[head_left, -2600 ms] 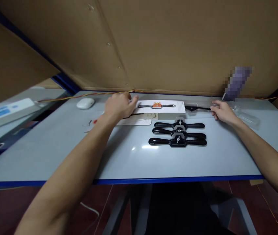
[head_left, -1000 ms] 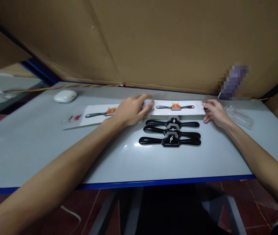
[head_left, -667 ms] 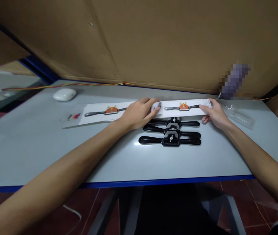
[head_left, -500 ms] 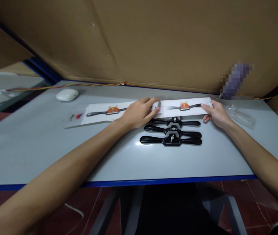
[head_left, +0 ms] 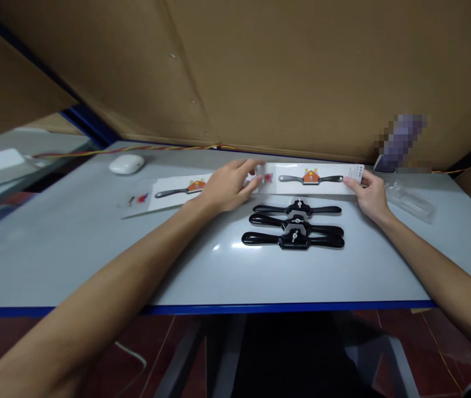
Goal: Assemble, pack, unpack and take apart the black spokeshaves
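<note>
My right hand pinches the right end of a long white spokeshave package card, thumb in front. The card is printed with a spokeshave on an orange patch and has a clear plastic end. Around that left end, the fingers and thumb of my left hand are curled. Beneath my left hand, partly covered, lies another white card package with the same print. Three black spokeshaves with metal blades lie in a row just below the held card, handles pointing left and right.
A clear plastic blister tray lies to the right, in front of a pixelated purple object. A white rounded case is at the back left. Twisted red and yellow wires run along the cardboard wall. The table has a blue front edge.
The held card has shifted slightly up, away from the spokeshaves, and faces me more. My left fingers have slid a little toward its left end. The view has turned slightly.
</note>
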Demonstrator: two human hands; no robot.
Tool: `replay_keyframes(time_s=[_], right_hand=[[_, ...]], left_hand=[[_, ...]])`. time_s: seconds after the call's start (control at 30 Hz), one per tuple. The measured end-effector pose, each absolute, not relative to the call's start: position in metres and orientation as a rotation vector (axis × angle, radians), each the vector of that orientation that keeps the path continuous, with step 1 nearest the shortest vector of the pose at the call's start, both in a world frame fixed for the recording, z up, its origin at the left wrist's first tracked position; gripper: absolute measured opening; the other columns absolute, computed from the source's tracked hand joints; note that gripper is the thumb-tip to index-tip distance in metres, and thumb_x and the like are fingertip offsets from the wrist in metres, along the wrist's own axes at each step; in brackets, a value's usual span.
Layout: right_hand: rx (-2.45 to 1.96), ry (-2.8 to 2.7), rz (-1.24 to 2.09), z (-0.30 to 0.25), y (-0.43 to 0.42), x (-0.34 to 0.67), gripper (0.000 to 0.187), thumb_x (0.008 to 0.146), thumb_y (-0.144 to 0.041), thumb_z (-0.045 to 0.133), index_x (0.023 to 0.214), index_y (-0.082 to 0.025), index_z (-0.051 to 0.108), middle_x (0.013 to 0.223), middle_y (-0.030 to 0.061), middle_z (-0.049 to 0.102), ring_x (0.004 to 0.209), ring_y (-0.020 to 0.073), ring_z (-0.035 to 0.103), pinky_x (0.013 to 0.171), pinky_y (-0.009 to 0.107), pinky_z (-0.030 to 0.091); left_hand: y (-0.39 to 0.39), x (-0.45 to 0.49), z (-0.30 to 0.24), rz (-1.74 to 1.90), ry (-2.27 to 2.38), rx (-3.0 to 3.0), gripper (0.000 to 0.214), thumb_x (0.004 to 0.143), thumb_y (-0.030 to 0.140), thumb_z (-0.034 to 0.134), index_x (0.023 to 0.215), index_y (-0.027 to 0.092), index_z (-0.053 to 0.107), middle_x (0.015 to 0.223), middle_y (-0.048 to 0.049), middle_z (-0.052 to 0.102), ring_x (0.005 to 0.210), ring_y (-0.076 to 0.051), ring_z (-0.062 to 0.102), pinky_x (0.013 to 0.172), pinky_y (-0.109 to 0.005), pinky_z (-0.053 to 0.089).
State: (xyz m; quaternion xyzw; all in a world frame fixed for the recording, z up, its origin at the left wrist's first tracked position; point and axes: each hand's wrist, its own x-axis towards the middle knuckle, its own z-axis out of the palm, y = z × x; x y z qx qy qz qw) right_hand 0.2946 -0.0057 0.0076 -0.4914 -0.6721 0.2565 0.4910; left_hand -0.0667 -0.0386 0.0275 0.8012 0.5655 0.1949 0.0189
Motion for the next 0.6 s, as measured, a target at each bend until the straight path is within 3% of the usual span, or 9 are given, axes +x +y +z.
replay_keyframes(time_s=[0.13, 0.27, 0.37, 0.5, 0.6], right_hand=[[-1.194, -1.634, 0.501, 0.007, -0.005, 0.296, 0.031, 0.083, -0.048, 0.076, 0.096, -0.019, 0.078, 0.098, 0.0073, 0.080, 0.092, 0.0279, 0.072, 0.085, 0.044, 0.059], [-1.240, -1.613, 0.488, 0.006, -0.006, 0.298, 0.033, 0.082, -0.047, 0.077, 0.100, -0.019, 0.079, 0.101, 0.0092, 0.081, 0.091, 0.0290, 0.073, 0.079, 0.043, 0.061], [-1.278, -1.658, 0.472, 0.003, -0.006, 0.301, 0.041, 0.085, -0.047, 0.075, 0.116, -0.020, 0.080, 0.109, 0.0092, 0.081, 0.086, 0.0275, 0.073, 0.074, 0.042, 0.062], [-1.217, -1.904, 0.315, -0.001, -0.003, 0.303, 0.038, 0.090, -0.034, 0.065, 0.124, -0.025, 0.081, 0.122, 0.0078, 0.081, 0.100, 0.0289, 0.076, 0.089, 0.047, 0.062], [-1.212, -2.055, 0.220, -0.001, 0.000, 0.303, 0.042, 0.091, -0.030, 0.062, 0.130, -0.023, 0.079, 0.127, 0.0102, 0.080, 0.111, 0.0317, 0.076, 0.099, 0.052, 0.059]], left_hand=[[-0.032, -0.079, 0.031, 0.697, 1.870, 2.423, 0.063, 0.100, 0.053, 0.034, 0.140, 0.015, 0.064, 0.110, -0.0126, 0.075, 0.097, -0.029, 0.069, 0.093, -0.039, 0.050], [-0.020, -0.092, 0.030, 0.673, 2.079, 2.219, 0.057, 0.097, 0.050, 0.035, 0.118, 0.015, 0.076, 0.087, -0.0094, 0.075, 0.085, -0.027, 0.069, 0.088, -0.037, 0.049], [-0.014, -0.099, 0.029, 0.691, 2.239, 2.076, 0.053, 0.094, 0.048, 0.040, 0.110, 0.015, 0.078, 0.089, -0.0103, 0.077, 0.088, -0.028, 0.070, 0.087, -0.036, 0.050], [-0.012, -0.103, 0.025, 0.701, 2.263, 2.081, 0.051, 0.093, 0.045, 0.041, 0.111, 0.015, 0.078, 0.093, -0.0110, 0.078, 0.089, -0.028, 0.070, 0.092, -0.037, 0.050], [-0.012, -0.103, 0.019, 0.661, 2.139, 2.250, 0.053, 0.095, 0.043, 0.038, 0.114, 0.014, 0.078, 0.105, -0.0148, 0.077, 0.103, -0.030, 0.069, 0.097, -0.040, 0.049]])
